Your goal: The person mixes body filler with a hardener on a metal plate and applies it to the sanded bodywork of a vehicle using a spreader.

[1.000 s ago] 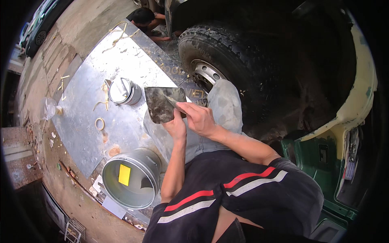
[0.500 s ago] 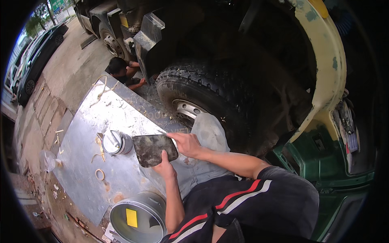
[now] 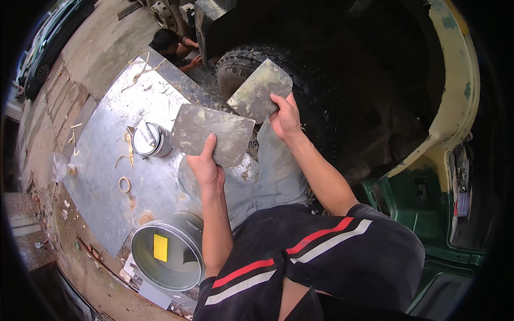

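My left hand (image 3: pixel 205 170) grips a wide grey putty spreader (image 3: pixel 231 134), a flat plate with rounded corners, its thumb lying on the upper face. Higher and to the right, my right hand (image 3: pixel 287 121) holds a smaller putty spreader (image 3: pixel 259 88), smeared with pale dried filler. The two plates are tilted apart, with their near corners close together or slightly overlapping in view. The fingers beneath both plates are hidden. Left of the wide spreader, a metal tin (image 3: pixel 151 140) with a pale object on its lid stands on a metal sheet (image 3: pixel 99 179).
A roll of tape (image 3: pixel 124 184) lies on the sheet. An open metal bucket (image 3: pixel 187 227) with a yellow label inside stands near my left forearm. Beyond are a truck tyre (image 3: pixel 230 69) and a crouching person (image 3: pixel 168 45). A cream and green vehicle panel (image 3: pixel 455 80) curves along the right.
Two spreaders, earlier seen as one dark plate in both hands, are now apart. My right hand has moved up and right with the smaller one; the view has shifted.
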The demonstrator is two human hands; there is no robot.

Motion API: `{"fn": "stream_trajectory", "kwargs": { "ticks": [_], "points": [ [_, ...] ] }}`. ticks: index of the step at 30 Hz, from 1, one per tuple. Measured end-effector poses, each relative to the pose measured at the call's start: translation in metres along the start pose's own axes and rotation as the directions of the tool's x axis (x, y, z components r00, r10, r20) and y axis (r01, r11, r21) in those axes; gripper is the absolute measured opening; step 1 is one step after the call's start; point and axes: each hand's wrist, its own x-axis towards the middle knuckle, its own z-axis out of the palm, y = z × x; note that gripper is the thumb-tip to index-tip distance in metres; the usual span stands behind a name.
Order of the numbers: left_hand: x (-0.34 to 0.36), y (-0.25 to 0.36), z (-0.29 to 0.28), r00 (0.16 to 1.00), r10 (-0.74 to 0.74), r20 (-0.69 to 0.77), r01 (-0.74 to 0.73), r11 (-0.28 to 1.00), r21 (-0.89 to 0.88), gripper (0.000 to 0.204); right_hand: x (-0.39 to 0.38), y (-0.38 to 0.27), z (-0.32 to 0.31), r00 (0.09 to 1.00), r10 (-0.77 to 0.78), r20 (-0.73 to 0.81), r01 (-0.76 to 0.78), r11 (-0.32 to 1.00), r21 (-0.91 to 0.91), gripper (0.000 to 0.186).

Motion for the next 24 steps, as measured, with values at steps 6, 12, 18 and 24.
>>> {"fn": "stream_trajectory", "kwargs": {
  "ticks": [6,12,18,24],
  "points": [
    [-0.001,0.003,0.016,0.999,0.05,-0.002,-0.05,0.998,-0.027,0.046,-0.02,-0.014,0.02,0.999,0.042,0.017,-0.042,0.999,-0.026,0.036],
    [0.008,-0.006,0.023,0.998,0.038,-0.055,-0.038,0.999,-0.005,0.044,-0.031,-0.012,0.024,0.996,0.018,0.082,-0.006,0.99,-0.142,0.034],
    [0.014,-0.014,0.024,0.99,0.14,0.006,-0.14,0.985,0.098,0.039,-0.055,-0.019,0.01,0.949,-0.151,0.276,0.281,0.802,-0.528,0.032],
    [0.005,-0.019,0.014,0.999,0.022,-0.03,-0.017,0.989,0.147,0.041,-0.064,-0.029,-0.014,0.95,0.081,0.3,0.125,0.783,-0.609,0.036]
  ]
}}
